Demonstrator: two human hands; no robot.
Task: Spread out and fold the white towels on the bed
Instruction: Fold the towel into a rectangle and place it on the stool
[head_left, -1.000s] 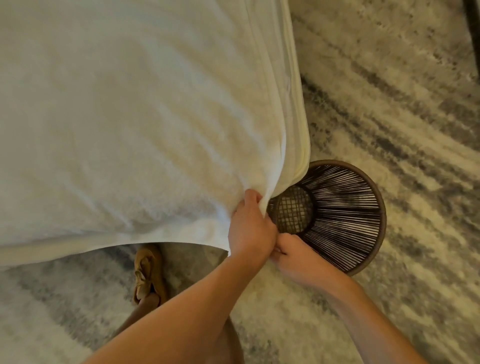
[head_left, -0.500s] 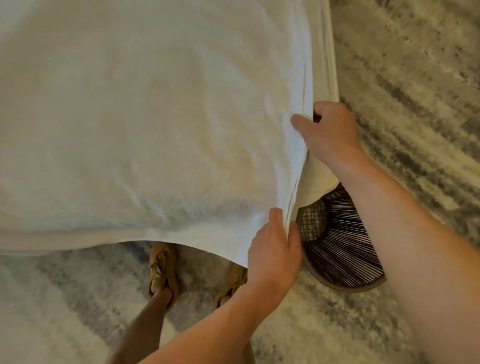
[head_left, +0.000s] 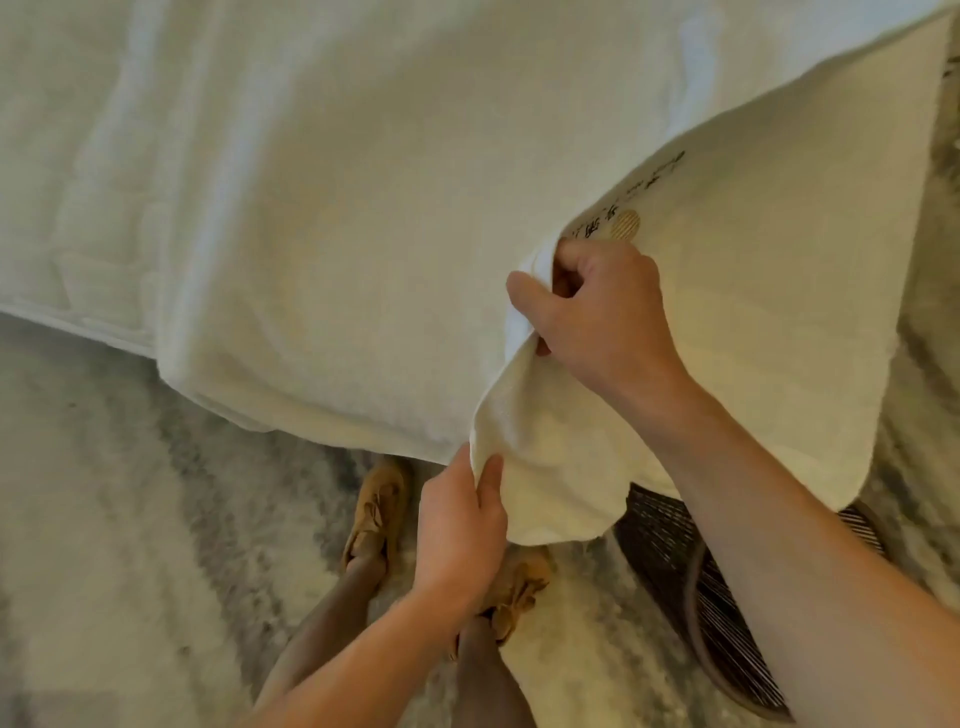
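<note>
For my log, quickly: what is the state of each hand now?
Left hand: closed, pinching the lower edge of the white towel.
Right hand: closed, gripping a fold of the same towel.

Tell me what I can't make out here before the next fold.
Head view:
1. towel: far end cut off by the top and right edges.
2. dark lettering on the raised flap: too small and blurred to read.
3. basket: mostly hidden by the right arm and hanging towel.
4. right hand: curled fingertips buried in the towel fold.
</note>
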